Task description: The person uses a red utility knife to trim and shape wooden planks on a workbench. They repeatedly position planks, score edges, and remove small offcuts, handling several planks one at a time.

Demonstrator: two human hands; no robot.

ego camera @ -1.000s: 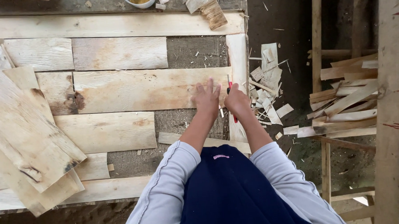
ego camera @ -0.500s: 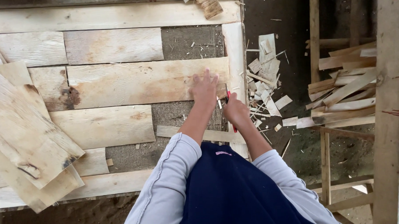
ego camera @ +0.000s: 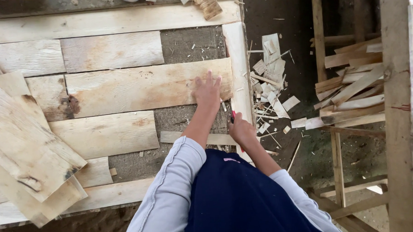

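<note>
Pressing a wide plank flat while gripping a red-handled tool beside it.

The left hand (ego camera: pixel 209 90) lies with fingers spread on the right end of the wide plank (ego camera: pixel 146 86). Just right of that end runs an upright side board (ego camera: pixel 237 60); against it, the right hand (ego camera: pixel 241 131) is curled tight around the red-handled tool (ego camera: pixel 234 116). Wood offcuts (ego camera: pixel 271 77) lie scattered beyond the side board.

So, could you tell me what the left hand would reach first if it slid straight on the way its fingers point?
The left hand lies flat on a wide plank; straight ahead, probably that plank's far edge, then the bare gap.
</note>
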